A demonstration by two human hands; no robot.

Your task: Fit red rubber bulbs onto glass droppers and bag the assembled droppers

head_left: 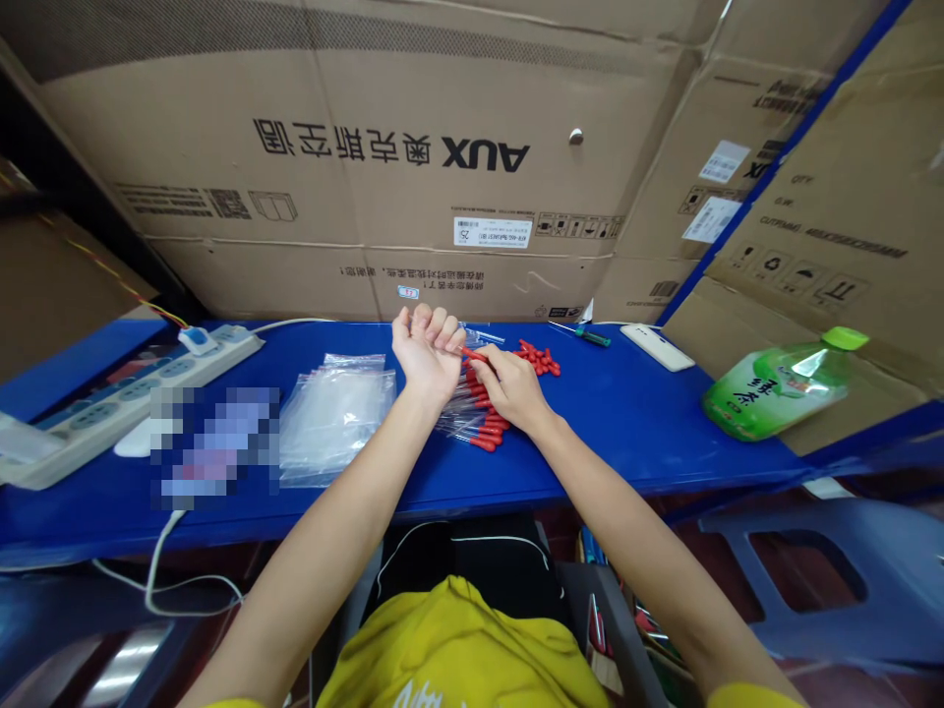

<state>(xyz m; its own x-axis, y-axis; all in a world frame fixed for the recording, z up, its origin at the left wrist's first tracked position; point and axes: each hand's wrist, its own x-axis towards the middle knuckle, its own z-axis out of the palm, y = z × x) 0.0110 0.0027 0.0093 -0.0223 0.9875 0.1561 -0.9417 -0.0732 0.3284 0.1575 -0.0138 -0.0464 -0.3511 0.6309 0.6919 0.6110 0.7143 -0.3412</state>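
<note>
My left hand [432, 356] is turned palm up over the table, its fingers curled in; what they hold is hidden. Right beside it, my right hand [511, 389] pinches a red rubber bulb [473, 354] between thumb and fingers, close to the left fingertips. Below the hands lie several clear droppers [461, 421] side by side, their red bulbs toward the right. Loose red bulbs [544, 360] form a small pile just past my right hand. Clear thin tubes [484, 336] lie behind the hands, partly covered.
Zip bags [335, 423] are stacked left on the blue table [612, 433]. Farther left are a pixelated phone-like object [221, 442] and a power strip [140, 393]. A screwdriver [592, 336], a white device [656, 347] and a green bottle [782, 383] lie right. Cardboard [354, 197] walls the back.
</note>
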